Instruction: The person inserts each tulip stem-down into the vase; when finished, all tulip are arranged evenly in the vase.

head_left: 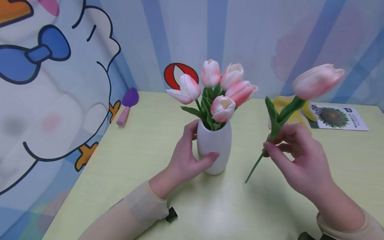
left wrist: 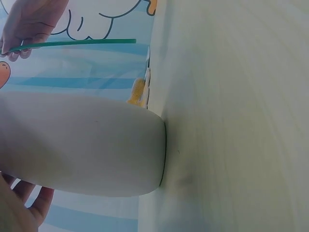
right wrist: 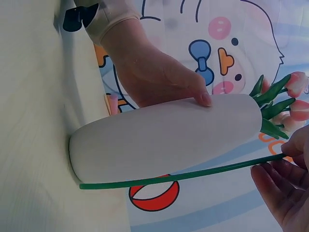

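Note:
A white vase (head_left: 214, 146) stands upright on the table, with several pink-and-white tulips (head_left: 211, 73) and their green leaves rising from its mouth. My left hand (head_left: 187, 156) grips the vase from its left side, thumb across the front. To the right of the vase, my right hand (head_left: 300, 160) pinches a single tulip (head_left: 318, 81) by its stem, just below the leaves. That tulip leans right, and its bare stem end points down to the left, apart from the vase in the head view. In the right wrist view the green stem (right wrist: 193, 173) shows along its length.
A small shovel with a purple blade (head_left: 130, 96) and pink handle lies at the table's back left. Behind my right hand are a yellow item (head_left: 309, 111), partly hidden, and a card with a sunflower-like picture (head_left: 342, 118). A cartoon-printed cloth (head_left: 186, 26) hangs behind the table.

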Available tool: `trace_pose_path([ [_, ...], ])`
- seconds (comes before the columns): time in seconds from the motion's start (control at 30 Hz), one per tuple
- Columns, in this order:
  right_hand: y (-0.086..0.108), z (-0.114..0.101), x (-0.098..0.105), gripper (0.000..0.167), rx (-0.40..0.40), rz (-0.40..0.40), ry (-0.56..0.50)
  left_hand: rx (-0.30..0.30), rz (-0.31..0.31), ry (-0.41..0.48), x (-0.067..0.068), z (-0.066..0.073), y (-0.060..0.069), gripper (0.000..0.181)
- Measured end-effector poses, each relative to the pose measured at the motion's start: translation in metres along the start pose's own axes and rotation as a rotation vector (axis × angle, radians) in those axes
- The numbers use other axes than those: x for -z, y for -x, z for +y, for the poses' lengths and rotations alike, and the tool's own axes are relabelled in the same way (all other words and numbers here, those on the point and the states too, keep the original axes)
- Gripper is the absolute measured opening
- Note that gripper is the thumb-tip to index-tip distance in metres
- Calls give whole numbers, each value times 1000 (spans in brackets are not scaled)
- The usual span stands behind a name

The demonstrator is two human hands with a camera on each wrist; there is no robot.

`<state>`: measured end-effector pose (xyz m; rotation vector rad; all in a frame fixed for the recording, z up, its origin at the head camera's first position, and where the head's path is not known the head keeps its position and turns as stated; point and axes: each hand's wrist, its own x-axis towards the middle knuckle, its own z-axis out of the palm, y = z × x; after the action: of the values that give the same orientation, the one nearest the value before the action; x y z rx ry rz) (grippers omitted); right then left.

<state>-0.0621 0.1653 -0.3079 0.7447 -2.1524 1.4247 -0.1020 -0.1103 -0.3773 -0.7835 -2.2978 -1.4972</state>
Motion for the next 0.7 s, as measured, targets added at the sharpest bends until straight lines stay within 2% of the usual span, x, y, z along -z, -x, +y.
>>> trace_pose_path([
  [0.3, -1, 2, 0, 31, 51, 35, -80, -17, 2, -11, -1, 1, 0, 85],
  [0.47, -9, -5, 2, 30, 71, 62, -145, -19, 20, -22, -2, 4, 0, 85],
  [0.7, -15, -14, -2, 29, 92, 66, -211, -13, 12, -18, -2, 3, -1, 85],
])
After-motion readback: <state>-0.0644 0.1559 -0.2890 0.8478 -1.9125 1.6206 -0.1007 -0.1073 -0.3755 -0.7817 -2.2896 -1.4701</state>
